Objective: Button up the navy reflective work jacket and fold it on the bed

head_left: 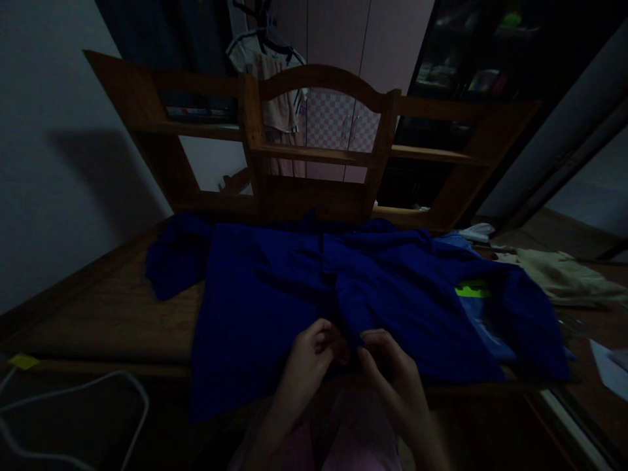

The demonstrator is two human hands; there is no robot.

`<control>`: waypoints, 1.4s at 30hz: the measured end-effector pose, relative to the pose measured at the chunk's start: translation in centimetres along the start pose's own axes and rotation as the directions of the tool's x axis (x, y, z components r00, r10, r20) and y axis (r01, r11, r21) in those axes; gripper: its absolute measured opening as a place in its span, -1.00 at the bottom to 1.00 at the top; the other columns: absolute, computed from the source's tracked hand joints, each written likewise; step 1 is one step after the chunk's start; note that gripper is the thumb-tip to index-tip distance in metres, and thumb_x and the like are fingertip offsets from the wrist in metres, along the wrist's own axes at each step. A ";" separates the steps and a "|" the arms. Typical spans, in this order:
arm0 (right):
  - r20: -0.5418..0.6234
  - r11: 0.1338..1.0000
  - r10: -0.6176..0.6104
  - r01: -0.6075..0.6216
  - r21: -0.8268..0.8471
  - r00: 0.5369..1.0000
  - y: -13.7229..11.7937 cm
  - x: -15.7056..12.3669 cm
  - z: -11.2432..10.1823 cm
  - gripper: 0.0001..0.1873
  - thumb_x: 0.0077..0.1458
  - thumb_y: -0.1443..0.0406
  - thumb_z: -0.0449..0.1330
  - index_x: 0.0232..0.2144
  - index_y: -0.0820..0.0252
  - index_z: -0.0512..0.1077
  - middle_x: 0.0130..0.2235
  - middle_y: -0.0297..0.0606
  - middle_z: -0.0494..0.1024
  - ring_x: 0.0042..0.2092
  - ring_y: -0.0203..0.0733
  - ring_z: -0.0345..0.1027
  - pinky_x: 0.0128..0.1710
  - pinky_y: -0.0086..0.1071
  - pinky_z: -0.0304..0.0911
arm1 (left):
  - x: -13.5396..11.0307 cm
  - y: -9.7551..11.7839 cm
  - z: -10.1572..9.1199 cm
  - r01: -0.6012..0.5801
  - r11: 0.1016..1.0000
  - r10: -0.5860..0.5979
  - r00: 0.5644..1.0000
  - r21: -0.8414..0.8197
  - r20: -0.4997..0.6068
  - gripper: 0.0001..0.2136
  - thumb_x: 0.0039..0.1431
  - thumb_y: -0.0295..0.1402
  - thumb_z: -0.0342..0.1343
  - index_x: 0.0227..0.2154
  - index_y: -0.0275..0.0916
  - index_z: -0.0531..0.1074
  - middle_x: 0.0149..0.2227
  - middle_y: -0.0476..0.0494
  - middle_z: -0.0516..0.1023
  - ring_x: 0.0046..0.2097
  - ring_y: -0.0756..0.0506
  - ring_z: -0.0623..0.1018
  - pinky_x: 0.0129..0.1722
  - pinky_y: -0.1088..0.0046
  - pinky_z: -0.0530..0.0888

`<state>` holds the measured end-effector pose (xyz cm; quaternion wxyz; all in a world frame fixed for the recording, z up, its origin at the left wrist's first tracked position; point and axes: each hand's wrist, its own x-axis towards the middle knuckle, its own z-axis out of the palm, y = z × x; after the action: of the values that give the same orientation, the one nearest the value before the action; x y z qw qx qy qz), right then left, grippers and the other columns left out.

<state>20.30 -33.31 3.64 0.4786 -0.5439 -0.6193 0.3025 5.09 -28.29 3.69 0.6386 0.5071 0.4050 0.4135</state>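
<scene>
A dark blue shirt [275,294] lies spread flat on a wooden table [112,314], its front opening running down the middle. My left hand [309,360] pinches the shirt's left front edge near the hem, fingers curled. My right hand [387,366] grips the right front edge just beside it, fingers closed on the cloth. The two hands almost touch at the shirt's lower middle, by the table's near edge. The scene is dim, so small details at the fingertips are hard to make out.
A wooden shelf unit [318,150] stands along the table's back. A beige cloth [564,275] and a lighter blue garment with a green patch [473,289] lie to the right. A white wire hanger [73,405] sits low left. Papers [608,366] lie at the right edge.
</scene>
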 end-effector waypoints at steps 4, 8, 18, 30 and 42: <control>0.006 0.992 -0.094 0.095 -0.085 0.996 -1.0 0.0 1.1 -0.92 0.16 0.36 0.05 -0.27 0.14 0.32 -0.32 -0.31 0.38 -0.29 -0.28 0.31 -0.31 -0.46 0.19 | -0.4 -0.7 -0.4 -0.070 0.998 0.069 0.996 -0.004 -0.057 -0.90 0.03 -0.46 0.08 -0.34 -0.29 0.38 -0.38 -0.09 0.52 -0.34 -0.02 0.51 -0.30 0.52 0.42; -0.021 0.958 -0.214 0.206 -0.197 0.977 -0.8 -0.2 1.9 -0.84 0.13 0.43 0.06 -0.23 0.13 0.33 -0.24 -0.27 0.40 -0.22 -0.26 0.33 -0.26 -0.44 0.22 | -0.2 -1.3 -0.8 -0.109 0.994 0.109 0.994 -0.009 -0.025 -0.84 0.01 -0.49 0.11 -0.29 -0.29 0.39 -0.31 -0.11 0.53 -0.28 -0.04 0.51 -0.26 0.51 0.41; -0.059 0.889 -0.349 0.311 -0.336 0.935 -1.5 -0.8 2.3 -0.74 0.15 0.46 0.03 -0.15 0.12 0.38 -0.25 -0.26 0.46 -0.23 -0.27 0.39 -0.28 -0.45 0.28 | -0.3 -0.7 -1.5 -0.103 0.987 0.109 0.993 -0.123 0.048 -0.84 -0.04 -0.46 0.22 -0.36 -0.28 0.39 -0.32 -0.07 0.50 -0.24 -0.03 0.49 -0.24 0.54 0.40; -0.133 0.979 -0.145 0.123 -0.165 0.980 -2.6 -0.7 1.5 -0.74 0.15 0.37 0.06 -0.13 0.10 0.44 -0.23 -0.18 0.44 -0.22 -0.19 0.39 -0.29 -0.40 0.34 | -1.0 -0.7 -1.6 0.034 0.972 -0.036 0.999 -0.235 -0.007 -0.76 -0.03 -0.37 0.25 -0.26 -0.35 0.49 -0.36 -0.18 0.60 -0.32 -0.06 0.57 -0.24 0.47 0.48; -0.082 0.996 -0.014 0.006 -0.094 0.997 -2.5 -1.0 1.0 -0.79 0.19 0.28 0.05 -0.16 0.12 0.44 -0.21 -0.21 0.49 -0.17 -0.19 0.40 -0.20 -0.41 0.31 | -0.8 -1.0 -1.0 -0.027 0.995 0.022 0.998 -0.092 -0.052 -0.83 -0.02 -0.37 0.23 -0.34 -0.32 0.50 -0.37 -0.13 0.59 -0.31 -0.07 0.58 -0.27 0.51 0.48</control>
<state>18.37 -34.68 5.30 0.4791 -0.5747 -0.6153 0.2482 3.99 -28.84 2.57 0.6459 0.4710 0.3951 0.4526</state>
